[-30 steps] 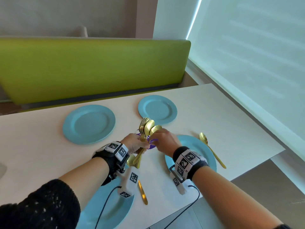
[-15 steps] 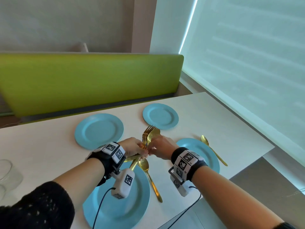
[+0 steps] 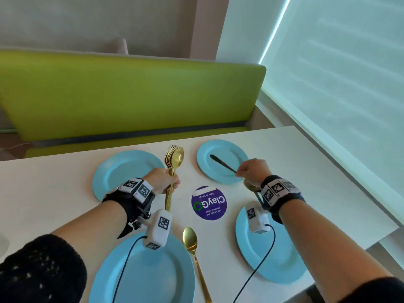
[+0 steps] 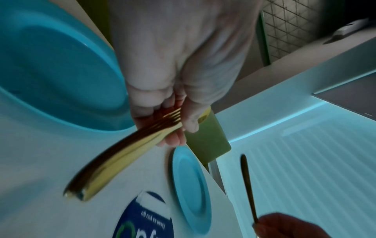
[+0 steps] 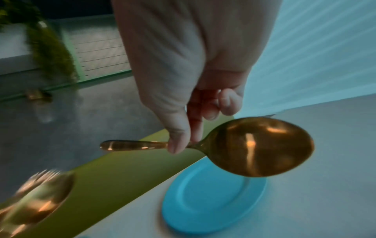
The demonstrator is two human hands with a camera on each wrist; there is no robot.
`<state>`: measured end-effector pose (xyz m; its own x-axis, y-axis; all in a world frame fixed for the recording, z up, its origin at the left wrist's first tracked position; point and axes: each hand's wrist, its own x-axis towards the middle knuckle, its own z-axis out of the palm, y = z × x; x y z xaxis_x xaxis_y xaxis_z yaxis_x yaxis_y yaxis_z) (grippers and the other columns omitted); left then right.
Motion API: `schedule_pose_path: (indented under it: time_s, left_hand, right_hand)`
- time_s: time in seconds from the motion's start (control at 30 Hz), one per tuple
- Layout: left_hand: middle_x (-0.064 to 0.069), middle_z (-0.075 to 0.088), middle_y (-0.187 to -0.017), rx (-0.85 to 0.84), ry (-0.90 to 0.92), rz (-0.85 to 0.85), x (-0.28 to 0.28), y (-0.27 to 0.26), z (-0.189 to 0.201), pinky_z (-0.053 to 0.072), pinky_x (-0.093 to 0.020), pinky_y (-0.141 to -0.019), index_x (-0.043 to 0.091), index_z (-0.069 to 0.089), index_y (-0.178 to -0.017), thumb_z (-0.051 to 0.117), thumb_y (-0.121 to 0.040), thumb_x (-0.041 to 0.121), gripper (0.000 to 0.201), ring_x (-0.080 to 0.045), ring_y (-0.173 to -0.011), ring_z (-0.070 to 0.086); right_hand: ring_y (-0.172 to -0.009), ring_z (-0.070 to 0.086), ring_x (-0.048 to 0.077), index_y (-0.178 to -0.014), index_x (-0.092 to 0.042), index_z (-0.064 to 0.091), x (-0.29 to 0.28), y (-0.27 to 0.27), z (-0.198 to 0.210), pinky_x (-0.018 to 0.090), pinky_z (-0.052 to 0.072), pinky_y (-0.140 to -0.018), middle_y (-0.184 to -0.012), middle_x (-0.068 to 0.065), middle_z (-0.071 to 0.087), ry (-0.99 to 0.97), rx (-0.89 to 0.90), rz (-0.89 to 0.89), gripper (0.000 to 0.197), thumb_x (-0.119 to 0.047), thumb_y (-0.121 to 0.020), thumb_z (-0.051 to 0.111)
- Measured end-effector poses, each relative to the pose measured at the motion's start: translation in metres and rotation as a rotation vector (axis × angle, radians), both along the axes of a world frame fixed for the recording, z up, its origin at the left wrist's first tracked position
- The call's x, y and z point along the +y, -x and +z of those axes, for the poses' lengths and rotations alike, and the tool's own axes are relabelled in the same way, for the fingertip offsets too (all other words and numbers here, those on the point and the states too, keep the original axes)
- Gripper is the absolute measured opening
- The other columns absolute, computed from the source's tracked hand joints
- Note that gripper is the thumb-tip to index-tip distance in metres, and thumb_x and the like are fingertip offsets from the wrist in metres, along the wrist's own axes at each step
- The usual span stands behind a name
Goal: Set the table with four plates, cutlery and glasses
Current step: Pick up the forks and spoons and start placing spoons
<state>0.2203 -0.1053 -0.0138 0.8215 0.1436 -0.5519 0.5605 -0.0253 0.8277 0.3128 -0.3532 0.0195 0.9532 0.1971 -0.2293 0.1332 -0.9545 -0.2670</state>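
Four blue plates lie on the white table: far left (image 3: 122, 169), far right (image 3: 227, 149), near left (image 3: 153, 276), near right (image 3: 284, 259). My left hand (image 3: 161, 180) grips a bundle of gold forks and a spoon (image 3: 173, 158) upright between the two far plates; the wrist view shows their handles (image 4: 122, 153) fanned below the fingers. My right hand (image 3: 251, 169) pinches one gold spoon (image 5: 260, 146) by its neck. Its handle (image 3: 223, 164) points out over the far right plate (image 5: 213, 201). Another gold spoon (image 3: 192, 248) lies between the near plates.
A round purple sticker (image 3: 208, 203) sits mid-table between the plates. A green bench back (image 3: 131, 95) runs behind the table's far edge. A blind-covered window (image 3: 338, 84) lines the right side. Part of a glass (image 3: 3, 243) shows at the left border.
The hands were together at the cutlery bundle. My right hand has drawn one spoon out and moved right, over the far right plate. The left hand keeps the bundle.
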Motion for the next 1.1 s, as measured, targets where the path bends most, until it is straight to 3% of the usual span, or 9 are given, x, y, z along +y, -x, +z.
schedule_pose_path:
  time_s: [0.1,0.2,0.33,0.47,0.6,0.73,0.87,0.97,1.1]
  left_hand:
    - [-0.010,0.058,-0.079,0.020,-0.004,0.069,0.010,-0.027,-0.004,0.049,-0.028,-0.077,0.003,0.053,-0.079,0.049,-0.094,0.002,0.015,-0.018,-0.072,0.054]
    - [-0.011,0.060,-0.082,0.027,-0.011,0.139,0.017,-0.051,-0.014,0.050,-0.032,-0.087,0.003,0.054,-0.080,0.051,-0.092,-0.002,0.013,-0.021,-0.076,0.058]
    - [-0.011,0.062,-0.083,0.061,-0.039,0.153,0.021,-0.074,-0.031,0.047,-0.042,-0.101,0.006,0.056,-0.079,0.051,-0.091,-0.003,0.015,-0.027,-0.093,0.058]
    - [-0.009,0.061,-0.081,0.076,-0.010,0.213,0.020,-0.091,-0.046,0.046,-0.042,-0.102,0.007,0.056,-0.079,0.050,-0.091,-0.006,0.019,-0.023,-0.086,0.059]
    - [-0.009,0.061,-0.083,0.080,-0.002,0.240,0.021,-0.103,-0.054,0.048,-0.039,-0.097,0.009,0.056,-0.079,0.048,-0.091,-0.008,0.022,-0.017,-0.078,0.059]
    - [-0.009,0.060,-0.082,0.076,0.002,0.253,0.020,-0.112,-0.059,0.051,-0.029,-0.081,0.008,0.055,-0.080,0.046,-0.092,-0.009,0.022,-0.015,-0.075,0.058]
    - [-0.008,0.059,-0.079,0.092,0.001,0.255,0.017,-0.119,-0.062,0.049,-0.033,-0.086,0.009,0.054,-0.078,0.048,-0.091,-0.008,0.022,-0.016,-0.073,0.057]
    - [-0.006,0.060,-0.078,0.103,-0.005,0.245,0.014,-0.123,-0.065,0.047,-0.039,-0.093,0.010,0.054,-0.078,0.045,-0.092,-0.009,0.024,-0.017,-0.072,0.056]
    - [-0.005,0.061,-0.078,0.115,-0.014,0.237,0.011,-0.125,-0.067,0.045,-0.042,-0.100,0.010,0.054,-0.079,0.045,-0.092,-0.008,0.024,-0.020,-0.075,0.057]
  right_hand:
    - [-0.107,0.062,0.024,-0.100,-0.012,0.073,-0.017,-0.050,-0.005,0.026,0.047,-0.090,-0.110,0.007,0.070,0.052,0.004,-0.128,0.021,-0.025,-0.087,0.062]
    - [-0.113,0.060,0.024,-0.113,-0.012,0.068,-0.029,-0.090,-0.019,0.029,0.047,-0.093,-0.120,0.008,0.065,0.201,0.024,-0.210,0.034,-0.033,-0.090,0.055]
    - [-0.111,0.061,0.024,-0.114,-0.009,0.066,-0.035,-0.125,-0.042,0.028,0.048,-0.088,-0.119,0.010,0.065,0.317,0.088,-0.266,0.038,-0.037,-0.092,0.051]
    - [-0.101,0.064,0.024,-0.104,-0.007,0.068,-0.038,-0.152,-0.066,0.026,0.047,-0.077,-0.109,0.009,0.069,0.325,0.141,-0.306,0.033,-0.034,-0.092,0.053]
    - [-0.093,0.063,0.026,-0.102,-0.004,0.068,-0.042,-0.174,-0.083,0.026,0.043,-0.072,-0.107,0.011,0.069,0.318,0.169,-0.359,0.032,-0.031,-0.091,0.055]
    - [-0.080,0.055,0.026,-0.097,-0.003,0.066,-0.047,-0.190,-0.096,0.027,0.042,-0.068,-0.102,0.013,0.068,0.295,0.186,-0.408,0.027,-0.027,-0.090,0.058]
    - [-0.076,0.055,0.026,-0.088,-0.002,0.067,-0.050,-0.200,-0.107,0.024,0.043,-0.055,-0.082,0.011,0.062,0.271,0.189,-0.420,0.025,-0.026,-0.088,0.061]
    - [-0.074,0.054,0.026,-0.065,-0.005,0.056,-0.049,-0.203,-0.113,0.025,0.042,-0.055,-0.079,0.011,0.061,0.262,0.183,-0.427,0.032,-0.027,-0.088,0.061]
    - [-0.062,0.052,0.024,-0.058,-0.007,0.051,-0.046,-0.208,-0.120,0.023,0.028,-0.042,-0.059,0.006,0.054,0.282,0.167,-0.432,0.035,-0.023,-0.088,0.058]
